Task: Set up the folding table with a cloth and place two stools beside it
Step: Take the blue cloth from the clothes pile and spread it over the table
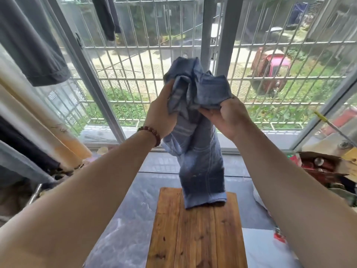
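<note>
A blue cloth (201, 155) with pale stripes hangs bunched between both hands, high in front of the window. My left hand (161, 115), with a bead bracelet at the wrist, grips the bunch from the left. My right hand (229, 118) pinches a fold from below on the right. The cloth's lower hem touches the far end of the wooden folding table (197, 233), whose plank top stands below me. No stools are in view.
A barred window (146, 55) fills the wall ahead. Dark clothes (32, 45) hang at upper left. Rolled mats (38, 120) lean on the left. Bags and clutter (324, 171) sit at the right on the grey tiled floor (123, 219).
</note>
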